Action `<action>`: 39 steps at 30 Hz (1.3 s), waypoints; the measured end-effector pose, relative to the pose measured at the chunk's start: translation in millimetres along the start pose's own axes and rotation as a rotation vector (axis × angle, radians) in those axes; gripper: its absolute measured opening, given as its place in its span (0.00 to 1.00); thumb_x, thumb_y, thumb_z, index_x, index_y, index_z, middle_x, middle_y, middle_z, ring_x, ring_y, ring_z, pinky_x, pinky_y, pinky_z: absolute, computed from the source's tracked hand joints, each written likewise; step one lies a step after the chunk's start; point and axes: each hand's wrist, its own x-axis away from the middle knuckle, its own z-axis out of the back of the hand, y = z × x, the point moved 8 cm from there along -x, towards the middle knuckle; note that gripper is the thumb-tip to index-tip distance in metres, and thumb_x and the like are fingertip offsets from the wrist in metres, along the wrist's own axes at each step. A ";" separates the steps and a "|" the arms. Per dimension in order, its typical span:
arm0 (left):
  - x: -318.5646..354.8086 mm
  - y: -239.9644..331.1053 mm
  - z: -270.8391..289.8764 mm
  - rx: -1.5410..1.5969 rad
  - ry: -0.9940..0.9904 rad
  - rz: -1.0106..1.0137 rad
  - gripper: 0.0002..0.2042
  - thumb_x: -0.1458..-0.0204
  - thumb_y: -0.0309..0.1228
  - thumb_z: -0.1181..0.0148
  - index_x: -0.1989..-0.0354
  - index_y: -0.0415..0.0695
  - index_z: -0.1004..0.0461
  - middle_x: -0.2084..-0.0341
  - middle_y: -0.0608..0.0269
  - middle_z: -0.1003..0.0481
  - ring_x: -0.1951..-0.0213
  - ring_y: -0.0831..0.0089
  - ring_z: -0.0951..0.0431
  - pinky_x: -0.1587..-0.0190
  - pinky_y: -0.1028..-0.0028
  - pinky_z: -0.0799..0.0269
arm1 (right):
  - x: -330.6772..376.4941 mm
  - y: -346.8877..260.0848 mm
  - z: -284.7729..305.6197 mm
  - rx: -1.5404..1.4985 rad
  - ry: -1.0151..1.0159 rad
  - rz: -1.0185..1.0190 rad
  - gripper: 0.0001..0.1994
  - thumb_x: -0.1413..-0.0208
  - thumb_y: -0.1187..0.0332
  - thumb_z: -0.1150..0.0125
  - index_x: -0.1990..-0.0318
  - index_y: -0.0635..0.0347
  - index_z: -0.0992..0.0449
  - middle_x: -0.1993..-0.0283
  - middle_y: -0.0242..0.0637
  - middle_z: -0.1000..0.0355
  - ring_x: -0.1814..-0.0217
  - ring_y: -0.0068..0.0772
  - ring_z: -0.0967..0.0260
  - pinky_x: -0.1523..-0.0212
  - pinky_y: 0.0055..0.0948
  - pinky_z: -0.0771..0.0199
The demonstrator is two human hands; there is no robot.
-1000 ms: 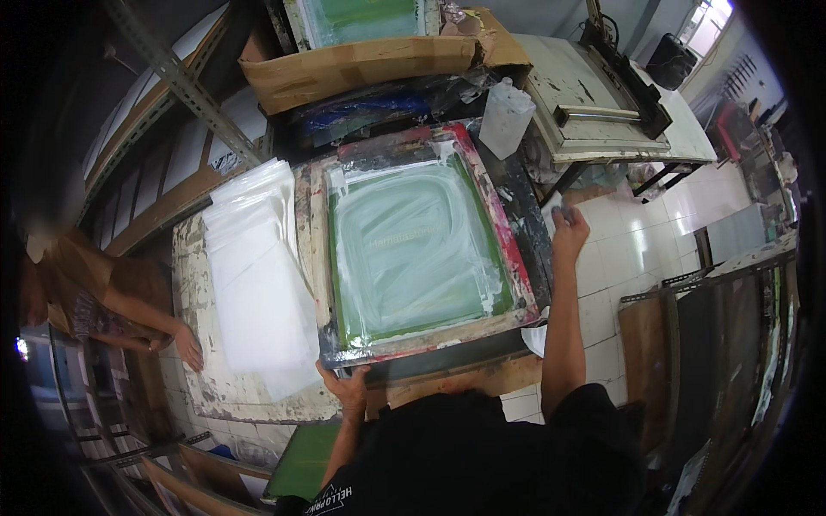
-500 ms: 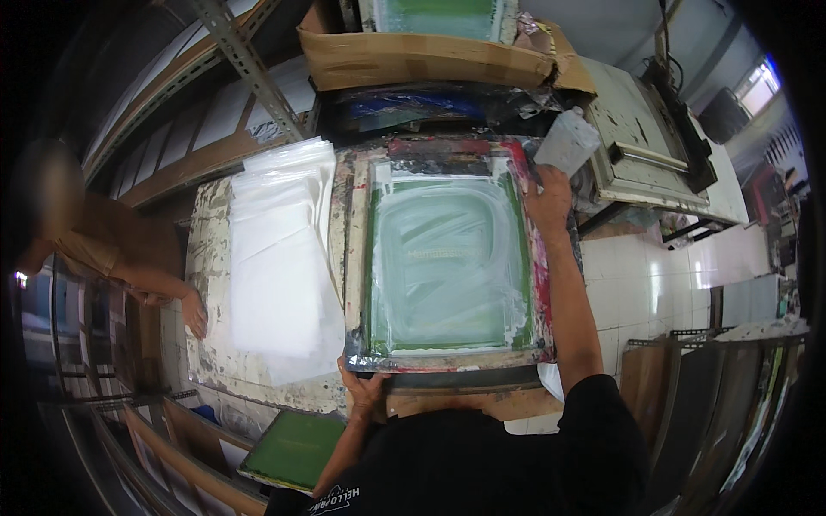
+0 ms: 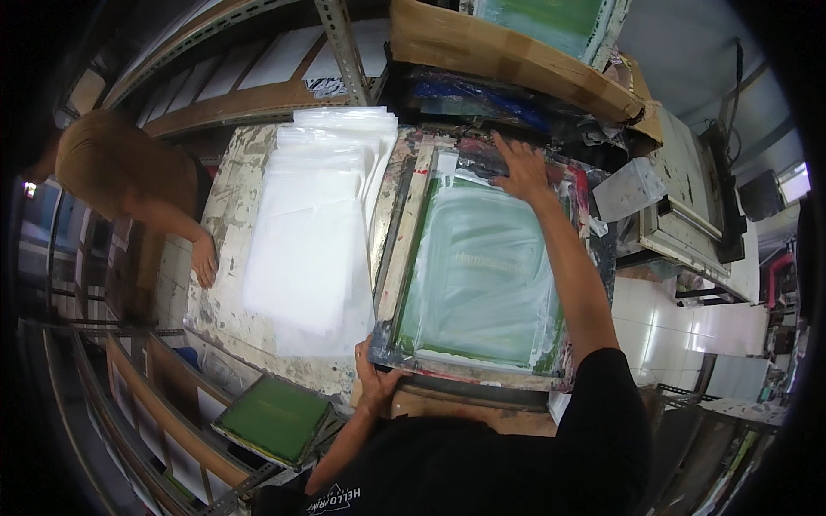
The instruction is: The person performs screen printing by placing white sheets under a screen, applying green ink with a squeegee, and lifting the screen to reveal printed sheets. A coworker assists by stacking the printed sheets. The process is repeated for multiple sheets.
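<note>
Right arm: reaching forward, far ahead of the left. The right forearm (image 3: 572, 268), bare, slants up and leftward from a black sleeve (image 3: 605, 400) ending near the elbow. Right hand (image 3: 521, 168): back uppermost, fingers spread and pointing forward, thumb set off to the left. Left forearm (image 3: 340, 449): bare, low, close to the torso, rising rightward. Left hand (image 3: 377, 381): thumb directed right, apart from the forward-pointing index finger (remaining fingers largely hidden; closure not determinable). Hands well apart.

Left hand (image 3: 375, 387) partly hidden, upper screen (image 3: 551, 24) cut off
</note>
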 end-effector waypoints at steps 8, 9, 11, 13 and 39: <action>1.8 -2.9 3.0 -0.164 -0.008 -0.004 0.51 0.69 0.47 0.16 0.36 0.32 0.35 0.51 0.46 0.30 0.48 0.51 0.31 0.42 0.55 0.35 | 190.0 -137.6 64.6 -0.276 -0.331 0.026 0.55 0.61 0.52 0.20 0.23 0.45 0.45 0.54 0.43 0.31 0.50 0.49 0.33 0.52 0.49 0.38; -0.1 -0.1 3.1 -0.203 -0.017 -0.019 0.53 0.71 0.49 0.15 0.36 0.32 0.35 0.51 0.46 0.30 0.48 0.50 0.31 0.42 0.54 0.35 | 212.6 -156.6 70.3 -0.291 -0.376 0.048 0.56 0.62 0.53 0.20 0.23 0.47 0.45 0.56 0.43 0.31 0.51 0.49 0.33 0.53 0.48 0.37; 2.3 -4.8 4.5 -0.238 -0.002 -0.047 0.55 0.72 0.51 0.15 0.36 0.32 0.36 0.50 0.45 0.31 0.47 0.50 0.31 0.41 0.55 0.36 | 244.3 -183.3 77.3 -0.332 -0.381 0.076 0.54 0.61 0.55 0.21 0.24 0.47 0.44 0.56 0.43 0.33 0.50 0.48 0.35 0.51 0.46 0.40; 3.5 -4.8 5.4 -0.254 0.002 -0.046 0.57 0.73 0.54 0.15 0.35 0.32 0.36 0.50 0.45 0.32 0.47 0.49 0.32 0.40 0.55 0.36 | 249.9 -184.5 73.8 -0.330 -0.386 0.028 0.52 0.61 0.56 0.21 0.24 0.46 0.42 0.55 0.43 0.33 0.50 0.48 0.36 0.50 0.46 0.42; 13.1 -37.2 5.8 0.261 0.074 0.182 0.47 0.71 0.32 0.15 0.38 0.34 0.35 0.49 0.53 0.33 0.46 0.59 0.31 0.40 0.61 0.34 | 89.8 -10.3 120.4 -0.218 0.314 -0.130 0.35 0.46 0.61 0.34 0.29 0.51 0.35 0.27 0.52 0.42 0.26 0.60 0.45 0.30 0.59 0.44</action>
